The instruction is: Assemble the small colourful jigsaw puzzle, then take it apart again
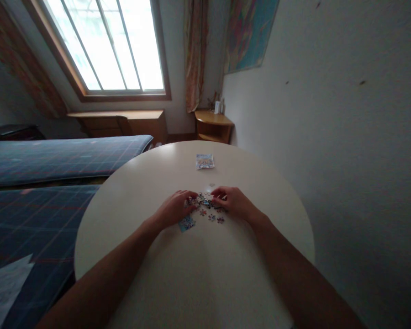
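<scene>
Evidently, in the head view, both hands are at a small heap of jigsaw pieces point(206, 201) near the middle of a round, pale table point(205, 278). The left hand point(174, 208) rests at the heap's left side, its fingers and thumb curved with a gap between them; whether a piece is pinched there cannot be told. The right hand point(238, 204) comes in from the other side, fingers bent and thumb tucked below them, the tips at the heap's right edge; what, if anything, they grip is too small to make out. Just below the left hand lies a bluish patch point(187, 223), partly covered by that hand. A few loose pieces point(215, 219) lie on the near side of the heap, and one pale piece point(212, 185) lies beyond it. Farther off on the table, well apart from the hands, is a small printed picture point(204, 161). To the left stand plaid-covered mattresses point(55, 157), with a sheet of paper point(10, 288) on the nearer one. Behind are a bright window point(113, 45), a wooden desk point(145, 115) and a corner shelf point(214, 119).
</scene>
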{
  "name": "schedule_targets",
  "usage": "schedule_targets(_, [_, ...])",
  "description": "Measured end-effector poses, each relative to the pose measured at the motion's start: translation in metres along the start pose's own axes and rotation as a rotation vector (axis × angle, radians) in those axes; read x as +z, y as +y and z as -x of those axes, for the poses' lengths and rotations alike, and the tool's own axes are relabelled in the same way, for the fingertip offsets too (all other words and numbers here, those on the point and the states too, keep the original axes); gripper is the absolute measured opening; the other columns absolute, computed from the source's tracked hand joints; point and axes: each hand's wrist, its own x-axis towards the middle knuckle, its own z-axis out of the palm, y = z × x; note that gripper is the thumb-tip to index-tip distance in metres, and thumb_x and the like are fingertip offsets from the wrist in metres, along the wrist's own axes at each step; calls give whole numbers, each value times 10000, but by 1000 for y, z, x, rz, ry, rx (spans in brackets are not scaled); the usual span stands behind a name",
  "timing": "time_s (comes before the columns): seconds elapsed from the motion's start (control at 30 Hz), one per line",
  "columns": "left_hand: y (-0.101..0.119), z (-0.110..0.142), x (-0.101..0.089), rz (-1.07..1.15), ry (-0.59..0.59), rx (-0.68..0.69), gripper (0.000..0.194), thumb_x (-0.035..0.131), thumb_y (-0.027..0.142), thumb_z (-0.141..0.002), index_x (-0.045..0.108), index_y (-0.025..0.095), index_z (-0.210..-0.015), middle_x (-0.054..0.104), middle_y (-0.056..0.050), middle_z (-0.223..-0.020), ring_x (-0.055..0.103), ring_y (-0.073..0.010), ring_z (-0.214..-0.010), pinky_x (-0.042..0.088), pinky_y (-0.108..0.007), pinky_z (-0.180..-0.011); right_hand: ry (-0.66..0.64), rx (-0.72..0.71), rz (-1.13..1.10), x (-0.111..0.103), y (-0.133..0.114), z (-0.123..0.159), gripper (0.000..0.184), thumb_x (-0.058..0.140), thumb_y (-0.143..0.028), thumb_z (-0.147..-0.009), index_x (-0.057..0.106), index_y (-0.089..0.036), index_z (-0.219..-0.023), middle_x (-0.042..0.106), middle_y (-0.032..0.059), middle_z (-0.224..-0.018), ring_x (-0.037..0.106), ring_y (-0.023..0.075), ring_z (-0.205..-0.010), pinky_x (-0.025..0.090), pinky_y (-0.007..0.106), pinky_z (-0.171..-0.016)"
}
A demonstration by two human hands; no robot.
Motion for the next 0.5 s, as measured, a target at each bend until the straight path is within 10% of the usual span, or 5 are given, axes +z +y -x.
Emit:
schedule_targets(0.33, [6, 2, 7, -22, 28, 108, 356, 666, 346, -837, 635, 246, -1177, 671, -75, -1171, 591, -261, -1115, 457, -398, -991, -38, 99, 248, -27, 6, 8, 444, 797, -549, -643, 755, -194, -906, 718, 83, -866, 641, 193, -726, 473, 273, -622])
schedule_targets(0.5, [6, 1, 11, -44, 6, 130, 383, 654, 344, -856, 617, 242, -1223, 633, -75, -1257, 554, -264, -1171, 427, -402, -1035, -125, 100, 221, -26, -1, 9, 223, 744, -418, -738, 743, -199, -779, 720, 60, -807, 630, 170, -674, 433, 251, -574])
